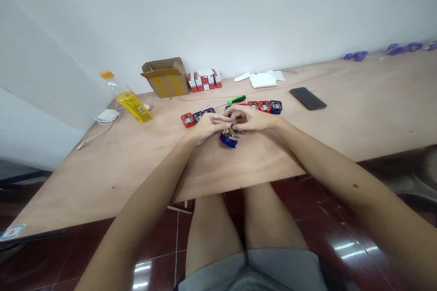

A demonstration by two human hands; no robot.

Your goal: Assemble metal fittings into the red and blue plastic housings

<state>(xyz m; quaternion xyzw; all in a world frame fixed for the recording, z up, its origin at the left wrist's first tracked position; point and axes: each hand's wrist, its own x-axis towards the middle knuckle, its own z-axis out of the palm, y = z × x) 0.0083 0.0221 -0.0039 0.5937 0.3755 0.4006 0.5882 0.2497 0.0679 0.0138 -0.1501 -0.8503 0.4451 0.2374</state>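
Observation:
My left hand (210,128) and my right hand (251,118) meet near the front middle of the table, fingers closed and fingertips almost touching. Between the thumbs is a small metal part (231,125), mostly hidden by the fingers. Just below lies a blue plastic housing (228,141) with brass-coloured metal inside, close to the fingertips. Small silver metal pieces (240,133) show under my right hand. Behind the hands is a row of red and blue housings with metal fittings, among them a red one (187,120) at left and a blue one (276,107) at right.
A green-handled screwdriver (236,99) lies behind the row. Along the wall stand an open cardboard box (167,82), several small red-and-white boxes (205,82) and white papers (263,79). A yellow-labelled bottle (131,103) and white charger (108,116) are left, a phone (308,98) right.

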